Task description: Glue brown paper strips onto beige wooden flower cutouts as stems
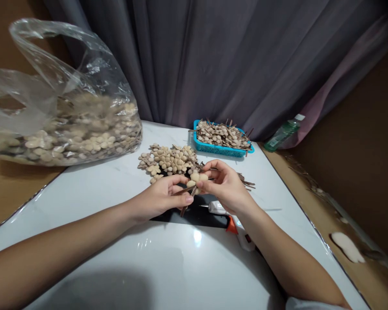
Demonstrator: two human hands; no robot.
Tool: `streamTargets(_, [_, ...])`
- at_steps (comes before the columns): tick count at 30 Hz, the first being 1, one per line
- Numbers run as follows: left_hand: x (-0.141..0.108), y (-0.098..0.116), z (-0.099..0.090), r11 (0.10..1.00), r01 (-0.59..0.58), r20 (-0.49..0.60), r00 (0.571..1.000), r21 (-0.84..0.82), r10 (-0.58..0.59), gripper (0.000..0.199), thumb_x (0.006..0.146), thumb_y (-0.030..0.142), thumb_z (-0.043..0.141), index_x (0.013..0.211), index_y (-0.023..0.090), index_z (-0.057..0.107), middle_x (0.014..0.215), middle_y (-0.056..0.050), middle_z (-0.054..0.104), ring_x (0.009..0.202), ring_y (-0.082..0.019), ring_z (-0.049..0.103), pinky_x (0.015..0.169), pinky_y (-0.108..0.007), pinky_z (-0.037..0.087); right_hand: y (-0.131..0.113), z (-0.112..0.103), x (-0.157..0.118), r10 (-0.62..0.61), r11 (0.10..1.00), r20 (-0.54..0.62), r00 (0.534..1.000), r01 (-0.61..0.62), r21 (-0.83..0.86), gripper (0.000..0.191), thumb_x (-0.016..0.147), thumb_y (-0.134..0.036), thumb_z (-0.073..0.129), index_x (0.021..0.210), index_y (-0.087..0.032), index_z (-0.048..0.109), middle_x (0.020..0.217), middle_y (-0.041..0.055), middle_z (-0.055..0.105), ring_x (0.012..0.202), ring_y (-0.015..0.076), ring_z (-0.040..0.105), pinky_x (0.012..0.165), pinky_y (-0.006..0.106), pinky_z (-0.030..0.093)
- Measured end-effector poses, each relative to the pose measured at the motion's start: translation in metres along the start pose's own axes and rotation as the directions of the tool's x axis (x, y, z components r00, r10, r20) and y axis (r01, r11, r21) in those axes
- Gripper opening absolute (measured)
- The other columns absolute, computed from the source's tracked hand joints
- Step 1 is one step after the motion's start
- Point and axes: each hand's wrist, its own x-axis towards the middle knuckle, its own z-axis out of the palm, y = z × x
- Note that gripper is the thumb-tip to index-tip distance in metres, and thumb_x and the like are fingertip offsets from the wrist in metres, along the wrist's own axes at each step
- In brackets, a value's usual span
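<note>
My right hand (224, 185) pinches a cream flower-shaped piece (198, 177) with rounded petals. Thin brown strips (184, 211) sit between the thumb and fingers of my left hand (168, 193), touching the underside of the flower. Both hands meet above a black mat (200, 217). Just beyond them lies a pile of similar cream and greyish flower pieces (173, 159). More loose brown strips (247, 183) stick out behind my right hand. A white glue gun (245, 237) with an orange trigger lies under my right wrist, partly covered, its metal nozzle pointing left.
A clear plastic bag (93, 73) full of flower pieces stands at the left. At the back, a blue basket (207, 148) holds many flowers with strips attached. Off the white table (168, 267), to the right, a green bottle (283, 133) leans near a grey curtain (207, 64).
</note>
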Motion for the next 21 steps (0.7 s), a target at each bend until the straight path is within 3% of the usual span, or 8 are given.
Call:
streamTargets(10, [0.0,0.001,0.003,1.0,-0.007,-0.042,0.999,0.005,0.007,0.035,0.075,0.024,0.068,0.104,0.015,0.049,0.067,0.004,0.058,0.06,-0.01,0.054,0.061,-0.023,0.042,-0.005,0.001,-0.002,0.059,0.994,0.024,0.998,-0.061,0.092,0.043,0.057,-0.017,0.083,0.087,-0.018,0.052,0.064,-0.0064,0.063,0.054,0.0086,0.063,0.054,0.021,0.055])
streamTargets(13, [0.0,0.002,-0.005,0.998,-0.052,0.044,0.998,-0.041,0.054,0.041,0.077,0.033,0.064,0.11,0.017,0.048,0.079,-0.002,0.063,0.073,-0.016,0.059,0.069,-0.029,0.046,-0.008,0.001,-0.004,0.104,0.984,0.046,0.994,-0.11,0.14,0.041,0.059,-0.017,0.082,0.087,-0.019,0.053,0.063,-0.0063,0.064,0.056,0.01,0.065,0.057,0.023,0.056])
streamTargets(15, [0.003,0.002,-0.015,0.98,-0.166,0.077,0.982,-0.107,0.175,0.045,0.078,0.045,0.055,0.114,0.018,0.049,0.093,-0.008,0.064,0.088,-0.022,0.061,0.079,-0.037,0.047,-0.009,0.0,-0.005,0.138,0.972,0.081,0.987,-0.15,0.178,0.038,0.062,-0.016,0.08,0.088,-0.019,0.053,0.065,-0.0053,0.065,0.059,0.0105,0.066,0.059,0.024,0.056])
streamTargets(17, [0.005,0.001,-0.025,0.925,-0.379,-0.022,0.925,-0.037,0.378,0.041,0.079,0.046,0.052,0.111,0.021,0.054,0.1,-0.008,0.063,0.098,-0.025,0.058,0.085,-0.04,0.046,-0.009,0.0,-0.006,0.174,0.957,0.132,0.976,-0.2,0.212,0.036,0.064,-0.016,0.079,0.089,-0.02,0.053,0.065,-0.0055,0.065,0.062,0.0104,0.066,0.059,0.022,0.056])
streamTargets(18, [0.006,0.001,-0.029,0.872,-0.479,-0.062,0.872,0.106,0.486,0.035,0.078,0.04,0.057,0.108,0.022,0.058,0.105,-0.008,0.063,0.103,-0.025,0.056,0.089,-0.04,0.044,-0.008,0.0,-0.007,0.193,0.949,0.16,0.968,-0.226,0.221,0.035,0.065,-0.015,0.079,0.089,-0.019,0.053,0.065,-0.0057,0.064,0.062,0.0101,0.066,0.059,0.021,0.056])
streamTargets(19, [0.007,0.0,-0.032,0.787,-0.55,-0.064,0.808,0.279,0.586,0.032,0.075,0.034,0.063,0.105,0.023,0.061,0.108,-0.008,0.062,0.107,-0.024,0.054,0.093,-0.039,0.042,-0.007,0.001,-0.008,0.212,0.941,0.186,0.959,-0.252,0.227,0.034,0.065,-0.015,0.078,0.089,-0.019,0.054,0.065,-0.0058,0.064,0.062,0.0095,0.065,0.059,0.02,0.055])
streamTargets(21, [0.006,0.0,-0.033,0.566,-0.597,0.051,0.713,0.569,0.699,0.032,0.068,0.025,0.073,0.099,0.024,0.066,0.112,-0.008,0.062,0.107,-0.024,0.054,0.097,-0.038,0.039,-0.004,0.004,-0.009,0.243,0.928,0.23,0.942,-0.295,0.227,0.033,0.067,-0.015,0.077,0.089,-0.019,0.053,0.068,-0.0049,0.064,0.061,0.0082,0.064,0.058,0.019,0.055])
